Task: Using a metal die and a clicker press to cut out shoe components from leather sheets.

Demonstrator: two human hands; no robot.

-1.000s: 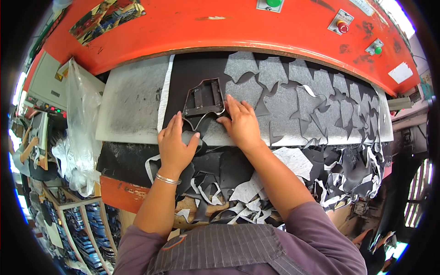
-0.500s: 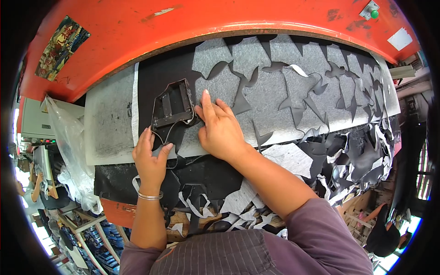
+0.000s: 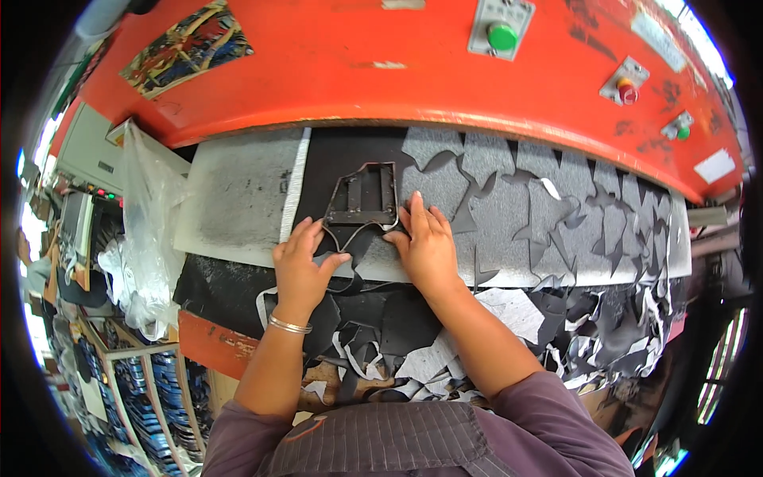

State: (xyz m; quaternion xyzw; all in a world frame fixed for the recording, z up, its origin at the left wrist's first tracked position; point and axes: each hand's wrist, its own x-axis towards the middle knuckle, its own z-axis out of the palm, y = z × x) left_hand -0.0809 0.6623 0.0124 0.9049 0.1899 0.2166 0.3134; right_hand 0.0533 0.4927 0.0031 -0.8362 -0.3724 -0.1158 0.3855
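A dark metal cutting die [image 3: 362, 215], an open frame with inner bars and a curved lower edge, lies on black sheet material [image 3: 342, 151]. My left hand [image 3: 300, 266] is at its lower left corner, with the fingers beside the frame and the thumb below the curved edge. At the lower right corner is my right hand [image 3: 429, 250], its thumb and fingertips around that corner and its other fingers resting over the sheet. Right of the die, the grey fuzzy-faced sheet [image 3: 509, 207] has shapes cut through it, with black slivers curling up.
An orange-red machine beam [image 3: 334, 87] spans the far side, bearing a green button [image 3: 501, 36] and a red knob [image 3: 627, 91]. Black and white offcuts [image 3: 509, 314] pile up on the near side. Clear plastic [image 3: 147, 230] hangs at the left, above a shelf rack [image 3: 131, 358].
My right hand has drawn back from lying pointed across the grey sheet to the die's lower right corner. My left hand keeps to the lower left corner. The whole view has shifted.
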